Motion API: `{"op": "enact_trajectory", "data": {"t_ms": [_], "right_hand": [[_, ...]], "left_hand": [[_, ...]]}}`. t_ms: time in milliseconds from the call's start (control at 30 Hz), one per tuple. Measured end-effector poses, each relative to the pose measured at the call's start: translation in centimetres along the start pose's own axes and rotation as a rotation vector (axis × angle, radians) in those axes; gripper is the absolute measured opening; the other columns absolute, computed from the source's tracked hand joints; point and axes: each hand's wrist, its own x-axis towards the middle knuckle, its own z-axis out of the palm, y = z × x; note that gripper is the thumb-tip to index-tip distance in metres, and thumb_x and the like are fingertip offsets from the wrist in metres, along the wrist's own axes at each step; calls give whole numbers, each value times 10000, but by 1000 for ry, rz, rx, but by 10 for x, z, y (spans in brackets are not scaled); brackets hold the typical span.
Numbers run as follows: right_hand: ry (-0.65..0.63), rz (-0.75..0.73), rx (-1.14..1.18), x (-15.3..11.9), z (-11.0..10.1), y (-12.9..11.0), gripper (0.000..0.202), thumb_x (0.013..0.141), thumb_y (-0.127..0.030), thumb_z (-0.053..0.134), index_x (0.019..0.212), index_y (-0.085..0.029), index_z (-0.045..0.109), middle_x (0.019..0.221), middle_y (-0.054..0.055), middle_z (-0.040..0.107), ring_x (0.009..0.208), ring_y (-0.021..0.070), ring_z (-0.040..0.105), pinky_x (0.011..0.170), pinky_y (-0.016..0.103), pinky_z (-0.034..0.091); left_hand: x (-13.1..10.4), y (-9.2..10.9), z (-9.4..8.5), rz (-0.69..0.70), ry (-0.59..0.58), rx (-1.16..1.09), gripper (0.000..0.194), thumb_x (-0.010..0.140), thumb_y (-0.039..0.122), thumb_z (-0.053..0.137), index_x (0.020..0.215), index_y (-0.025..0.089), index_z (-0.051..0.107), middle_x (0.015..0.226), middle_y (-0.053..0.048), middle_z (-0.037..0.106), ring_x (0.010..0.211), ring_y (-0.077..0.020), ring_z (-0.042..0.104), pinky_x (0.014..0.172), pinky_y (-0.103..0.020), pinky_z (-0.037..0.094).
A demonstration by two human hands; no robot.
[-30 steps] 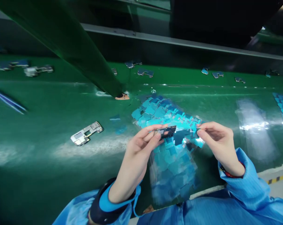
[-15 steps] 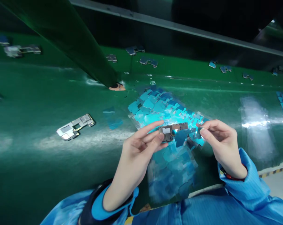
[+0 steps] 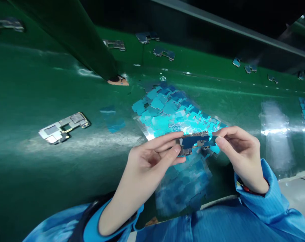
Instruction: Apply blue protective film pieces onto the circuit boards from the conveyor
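Note:
My left hand [image 3: 147, 164] pinches a small phone circuit board [image 3: 185, 152] by its left end, thumb in front and fingers behind. A cut-out blue film [image 3: 192, 141] lies along the board's face, its right end at the fingertips of my right hand [image 3: 239, 151]. That thumb and forefinger are closed on the film. Whether the film is stuck flat to the board cannot be made out. Below and behind both hands, many overlapping blue film pieces [image 3: 158, 102] cover part of the green work surface [image 3: 112, 178].
Another circuit board [image 3: 64, 128] lies at the left, with loose blue film scraps [image 3: 115, 125] near it. A slanted dark green post [image 3: 91, 47] stands on the surface. More circuit boards [image 3: 164, 53] rest on the green ledge behind. Clear film [image 3: 274, 134] shines at the right.
The blue film has moved from below and right of the board onto its face. The board has tilted, and the whole view has shifted slightly.

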Motion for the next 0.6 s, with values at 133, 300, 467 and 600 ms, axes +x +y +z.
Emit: {"op": "enact_trajectory", "data": {"t_ms": [133, 300, 467, 600], "right_hand": [[-38, -69, 15, 0, -4, 1, 58, 843, -235, 656, 786, -238, 653, 850, 22, 675, 874, 166, 649, 805, 297, 552], [-132, 31, 156, 4, -5, 9, 84, 840, -270, 666, 768, -228, 664, 1180, 49, 639, 1113, 226, 618, 973, 401, 511], [-208, 159, 251, 7, -4, 14, 83, 820, -274, 692, 756, -221, 693, 1192, 42, 673, 1097, 237, 646, 944, 407, 529], [-216, 154, 228, 9, -4, 13, 73, 807, -225, 701, 735, -226, 713, 1098, 35, 720, 1126, 226, 631, 904, 361, 540]], "left_hand": [[0, 0, 1, 12, 14, -20, 234, 627, 227, 788, 858, 263, 791, 755, -2, 774, 673, -214, 732, 604, -298, 643], [1, -1, 1, 33, 24, -25, 221, 639, 199, 747, 839, 277, 798, 770, 6, 775, 641, -192, 718, 613, -303, 640], [1, 0, -1, 12, 12, -47, 216, 623, 219, 740, 821, 281, 802, 836, -8, 785, 627, -219, 734, 611, -327, 639], [-2, 0, -3, 29, -6, 75, 294, 618, 194, 736, 891, 288, 797, 864, -10, 786, 654, -224, 745, 673, -309, 626]]}}
